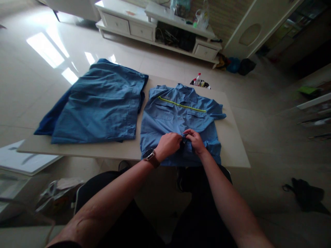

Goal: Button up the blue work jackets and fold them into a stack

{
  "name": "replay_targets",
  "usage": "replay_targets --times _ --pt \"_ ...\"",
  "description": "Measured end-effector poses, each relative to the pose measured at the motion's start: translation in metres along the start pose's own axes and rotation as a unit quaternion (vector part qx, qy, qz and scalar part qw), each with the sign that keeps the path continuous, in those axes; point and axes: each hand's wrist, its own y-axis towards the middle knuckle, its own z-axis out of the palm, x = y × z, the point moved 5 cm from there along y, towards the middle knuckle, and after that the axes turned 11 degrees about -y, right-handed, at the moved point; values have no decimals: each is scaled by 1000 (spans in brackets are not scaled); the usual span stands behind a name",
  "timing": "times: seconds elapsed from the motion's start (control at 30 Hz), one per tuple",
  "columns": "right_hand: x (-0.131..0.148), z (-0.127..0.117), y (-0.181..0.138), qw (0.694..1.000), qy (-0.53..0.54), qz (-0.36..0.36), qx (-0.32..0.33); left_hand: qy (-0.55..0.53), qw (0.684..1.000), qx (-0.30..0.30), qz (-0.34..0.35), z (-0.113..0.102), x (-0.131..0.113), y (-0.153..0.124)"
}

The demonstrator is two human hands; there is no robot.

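Note:
A blue work shirt (168, 124) with a yellow-green stripe across the chest lies front up on the table, its collar away from me. My left hand (169, 145), with a watch on the wrist, is closed on the front edge of the shirt near its middle. Close beside it my right hand (195, 140) pinches the same front edge between thumb and fingers. Some cloth is lifted and bunched between the two hands. Whether a button is in the fingers is too small to tell. Left of the shirt lies a stack of folded blue clothing (100, 103).
The pale table (235, 137) ends just in front of my legs. Beyond it stand bottles with red caps (198, 79) and a white TV cabinet (141, 31). A white board (23, 158) is at the left, and a dark bag (306, 194) lies on the floor at right.

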Motion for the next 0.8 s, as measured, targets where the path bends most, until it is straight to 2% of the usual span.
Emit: replay_targets --times 0.2,0.5,0.67,0.8 --pt "8 1 -4 1000 0 -16 0 -12 999 -16 -27 -3 1 2" --pt "0 2 -4 997 51 59 20 -12 1000 -11 1 -3 0 1" --pt "2 -1 -4 995 71 64 28 -17 1000 -15 20 -3 -3 1" --pt "4 0 -2 998 33 39 31 -16 999 -11 31 -2 -3 2"
